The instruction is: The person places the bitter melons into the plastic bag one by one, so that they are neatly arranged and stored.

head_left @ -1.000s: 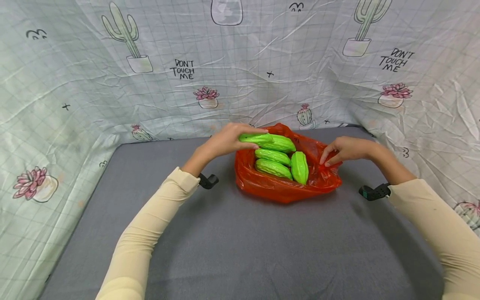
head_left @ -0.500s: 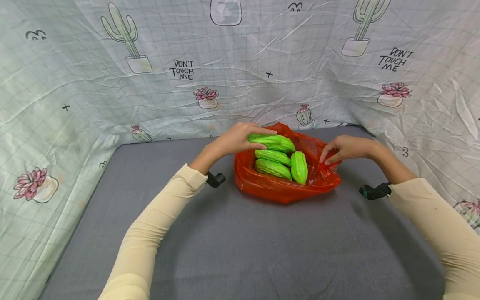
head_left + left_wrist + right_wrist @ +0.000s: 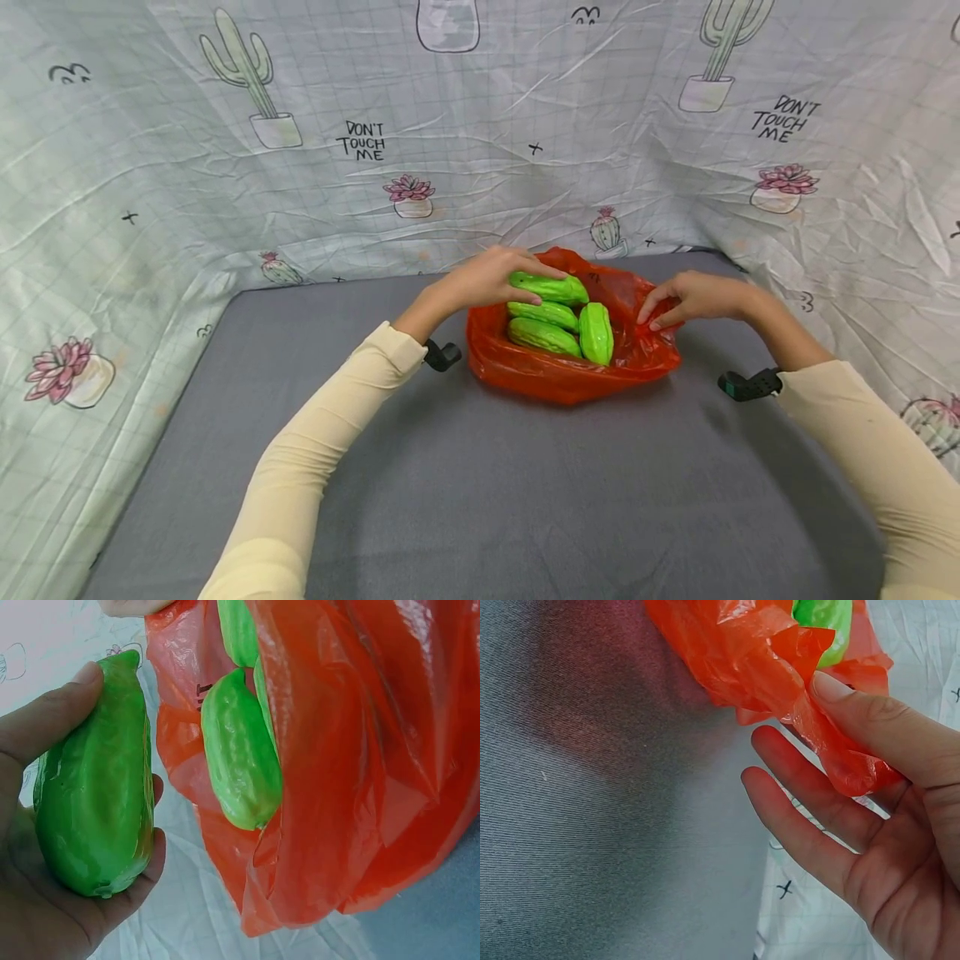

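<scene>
My left hand (image 3: 483, 279) grips a glossy green bitter melon (image 3: 97, 802) over the left back side of a red plastic bag (image 3: 540, 383). In the left wrist view, thumb and fingers wrap the melon's sides, and it stands apart from the bag's mouth. Several like it lie inside: a front one (image 3: 543, 335) and one above it lie crosswise, while another (image 3: 597, 333) points lengthwise at the right. My right hand (image 3: 697, 297) pinches the bag's right rim; in the right wrist view the thumb presses the crumpled plastic (image 3: 780, 667) and two fingers extend below it.
The bag sits towards the back of a grey table (image 3: 525, 500). A pale cactus-printed cloth (image 3: 480, 150) hangs behind and along both sides. Each wrist wears a black strap device, such as the right one (image 3: 750, 385).
My left hand has moved right with its bitter melon, farther over the bag, so the melon now overlaps the rearmost one. The right hand keeps its hold on the rim.
</scene>
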